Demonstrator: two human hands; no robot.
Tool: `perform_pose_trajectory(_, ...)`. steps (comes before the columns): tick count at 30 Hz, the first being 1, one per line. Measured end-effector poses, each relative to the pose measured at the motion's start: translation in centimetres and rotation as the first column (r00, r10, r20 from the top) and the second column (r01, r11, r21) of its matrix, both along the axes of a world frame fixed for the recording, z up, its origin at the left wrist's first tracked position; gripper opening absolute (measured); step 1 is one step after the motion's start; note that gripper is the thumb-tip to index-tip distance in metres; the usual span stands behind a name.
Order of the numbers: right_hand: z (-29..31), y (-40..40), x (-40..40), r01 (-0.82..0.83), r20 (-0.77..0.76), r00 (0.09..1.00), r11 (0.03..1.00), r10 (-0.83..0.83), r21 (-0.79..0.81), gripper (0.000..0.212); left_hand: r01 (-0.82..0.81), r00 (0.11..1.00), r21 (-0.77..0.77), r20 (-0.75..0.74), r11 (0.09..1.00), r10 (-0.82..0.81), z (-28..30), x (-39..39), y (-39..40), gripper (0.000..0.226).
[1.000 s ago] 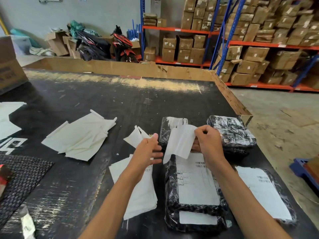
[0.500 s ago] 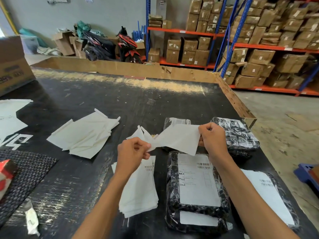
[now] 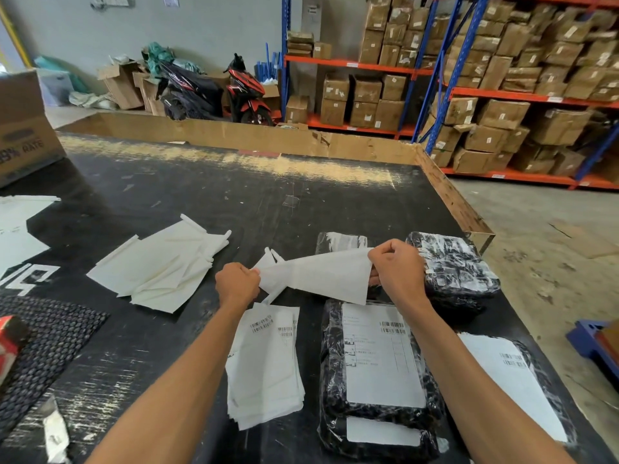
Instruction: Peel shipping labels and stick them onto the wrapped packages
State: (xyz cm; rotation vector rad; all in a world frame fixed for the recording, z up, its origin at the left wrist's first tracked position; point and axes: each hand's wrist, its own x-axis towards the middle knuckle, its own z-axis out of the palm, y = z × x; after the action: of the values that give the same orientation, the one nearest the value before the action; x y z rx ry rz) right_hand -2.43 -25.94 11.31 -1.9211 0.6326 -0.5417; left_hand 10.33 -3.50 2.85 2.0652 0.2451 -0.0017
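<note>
Label (image 3: 318, 277) pinched between left hand (image 3: 237, 284), right hand (image 3: 397, 271)

A grey wall (image 3: 207, 25) stands at the back, two scooters (image 3: 214, 90) parked against it. Blue-and-orange racks (image 3: 435, 65) on the right carry brown cartons (image 3: 502, 115). The concrete floor (image 3: 549, 236) is stained.

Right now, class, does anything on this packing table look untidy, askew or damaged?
Yes. Peeled backing sheets lie in a loose, fanned heap left of the hands, not stacked. The table's far right corner edging looks chipped and torn. The label stack near the left forearm is slightly splayed.
</note>
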Motion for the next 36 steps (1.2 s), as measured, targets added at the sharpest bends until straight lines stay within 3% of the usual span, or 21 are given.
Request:
perform_pose_trajectory(7, 0.0, -2.7, -1.3, 0.087, 0.058, 0.995, 0.993, -0.082, -0.076, 0.011, -0.13, 0.982, 0.116, -0.119, 0.985, 0.143, -3.3, 3.5, 2.1, 0.018)
perform_pose_trajectory(16, -0.3, -1.3, -0.3, -0.056, 0.004, 0.998, 0.998, 0.056, 0.017, 0.009, -0.023, 0.999, 0.046, -0.025, 0.999, 0.024, -0.8, 1.6, -0.3, 0.022)
perform_pose_trajectory(20, -0.3, -1.0, -0.2, -0.078, 0.008, 0.997, 0.996, 0.077, 0.031, 0.01, 0.049, 0.998, 0.113, -0.052, 0.992, -0.044, -1.2, 1.7, 0.7, 0.035)
perform_pose_trajectory(23, 0.1, -0.6, -0.4, -0.1, 0.05, 0.994, 0.994, 0.099, 0.031, 0.011, 0.137, 0.986, 0.233, 0.057, 0.963, -0.154, 0.0, 0.7, 0.4, 0.035)
perform_pose_trajectory(25, 0.7, -0.2, -0.7, -0.125, 0.088, 0.988, 0.992, 0.124, 0.0, 0.01, 0.244, 0.963, 0.129, 0.086, 0.961, -0.256, 1.8, -0.7, -0.6, 0.023)
perform_pose_trajectory(28, 1.4, 0.7, -1.3, -0.2, 0.149, 0.964, 0.969, 0.221, -0.143, 0.012, 0.321, 0.907, -0.383, -0.138, 0.866, -0.398, 5.9, -3.2, -2.7, 0.049)
perform_pose_trajectory(29, 1.6, 1.0, -1.5, -0.229, 0.161, 0.95, 0.946, 0.268, -0.228, 0.013, 0.315, 0.873, -0.455, -0.204, 0.833, -0.442, 7.2, -3.9, -3.2, 0.059)
perform_pose_trajectory(32, 2.3, 2.0, -2.4, -0.309, 0.152, 0.896, 0.832, 0.417, -0.461, 0.014, 0.326, 0.826, -0.505, -0.26, 0.799, -0.5, 9.0, -4.9, -4.0, 0.068)
perform_pose_trajectory(36, 2.8, 2.9, -3.7, -0.337, 0.109, 0.85, 0.691, 0.515, -0.64, 0.009, 0.238, 0.883, -0.553, -0.22, 0.798, -0.416, 9.5, -5.5, -4.7, 0.038)
